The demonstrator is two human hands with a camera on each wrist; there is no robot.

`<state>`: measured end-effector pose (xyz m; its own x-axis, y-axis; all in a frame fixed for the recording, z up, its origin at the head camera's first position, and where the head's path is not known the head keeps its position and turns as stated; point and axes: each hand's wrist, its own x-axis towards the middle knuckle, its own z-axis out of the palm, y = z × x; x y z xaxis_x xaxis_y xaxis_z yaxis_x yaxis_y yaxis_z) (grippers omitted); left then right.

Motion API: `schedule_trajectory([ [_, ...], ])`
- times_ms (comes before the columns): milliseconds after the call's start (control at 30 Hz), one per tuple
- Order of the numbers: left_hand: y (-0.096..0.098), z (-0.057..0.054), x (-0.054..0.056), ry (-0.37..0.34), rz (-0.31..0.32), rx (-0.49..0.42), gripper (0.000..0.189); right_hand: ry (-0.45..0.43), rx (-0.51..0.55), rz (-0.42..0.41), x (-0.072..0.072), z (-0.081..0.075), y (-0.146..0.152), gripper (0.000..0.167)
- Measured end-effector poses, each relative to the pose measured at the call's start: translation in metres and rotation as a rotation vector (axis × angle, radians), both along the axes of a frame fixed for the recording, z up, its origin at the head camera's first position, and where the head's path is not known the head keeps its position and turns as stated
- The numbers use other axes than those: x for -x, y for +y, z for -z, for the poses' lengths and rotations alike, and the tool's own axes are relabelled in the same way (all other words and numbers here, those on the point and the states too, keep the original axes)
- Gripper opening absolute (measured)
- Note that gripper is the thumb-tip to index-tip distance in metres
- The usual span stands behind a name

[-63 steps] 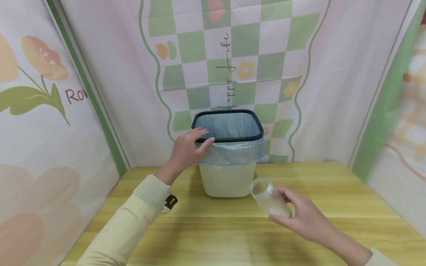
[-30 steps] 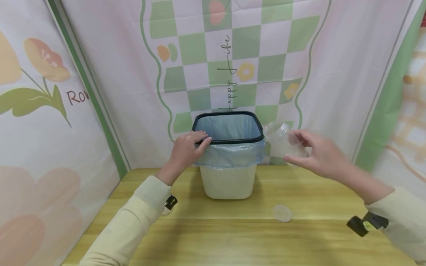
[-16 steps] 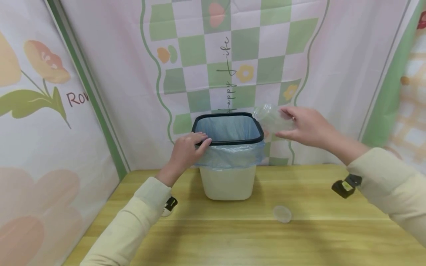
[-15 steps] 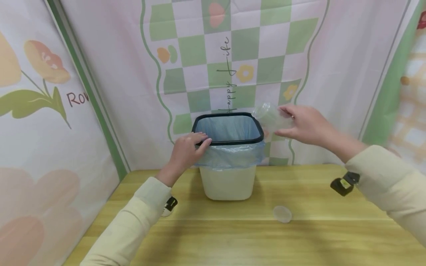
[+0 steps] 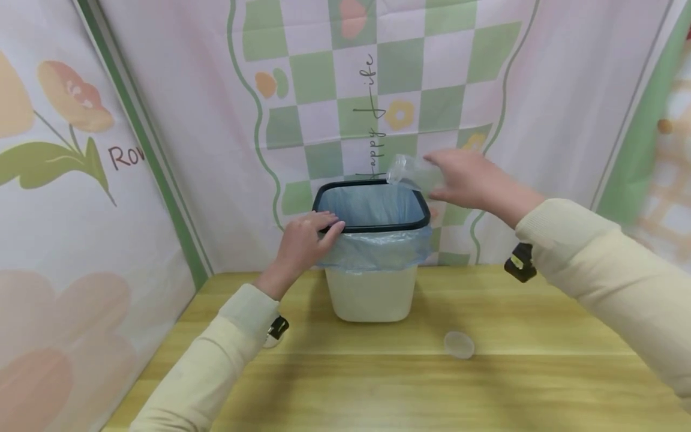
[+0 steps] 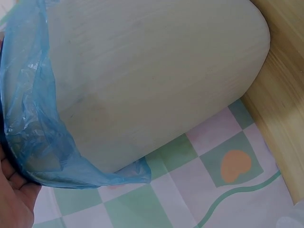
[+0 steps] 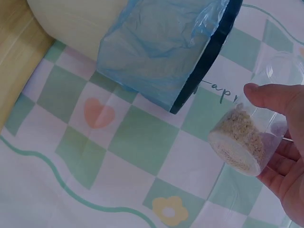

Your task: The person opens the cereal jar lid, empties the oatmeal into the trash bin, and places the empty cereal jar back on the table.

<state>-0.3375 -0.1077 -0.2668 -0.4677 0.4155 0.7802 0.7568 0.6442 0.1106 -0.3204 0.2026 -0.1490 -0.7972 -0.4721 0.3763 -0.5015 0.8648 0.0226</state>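
Observation:
My right hand (image 5: 466,180) grips a clear plastic jar (image 5: 412,173), tilted above the right back corner of a lined trash can (image 5: 369,294). The jar's mouth points left over the opening. In the right wrist view, tan, grainy crumbs (image 7: 242,135) lie toward the jar's bottom, with my thumb and fingers around its side. My left hand (image 5: 302,240) holds the can's black rim (image 5: 385,228) at the left front corner. A blue plastic bag (image 5: 378,249) lines the can and hangs over its outside. The left fingertips are partly hidden by the rim and bag.
A round translucent lid (image 5: 459,345) lies flat on the wooden table (image 5: 345,384), right of the can. Behind stands a checkered, flowered cloth backdrop (image 5: 399,66), with printed cloth walls on both sides. Black wrist devices (image 5: 520,263) hang under the sleeves.
My right hand has lifted the jar from low over the table, carried it up and left, and brought its mouth over the can. The lid has come into sight. The left hand stays put.

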Motion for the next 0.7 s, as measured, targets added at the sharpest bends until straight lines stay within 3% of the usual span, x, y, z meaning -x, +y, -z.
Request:
schedule_trajectory([
  [200,0.001,-0.001,-0.001,-0.025,-0.012,0.006,0.028,0.034,-0.130,0.022,0.009,-0.001,-0.012,0.062],
  [700,0.001,-0.001,-0.002,-0.023,-0.018,0.014,0.027,0.245,-0.342,-0.084,0.023,0.005,-0.027,0.034],
])
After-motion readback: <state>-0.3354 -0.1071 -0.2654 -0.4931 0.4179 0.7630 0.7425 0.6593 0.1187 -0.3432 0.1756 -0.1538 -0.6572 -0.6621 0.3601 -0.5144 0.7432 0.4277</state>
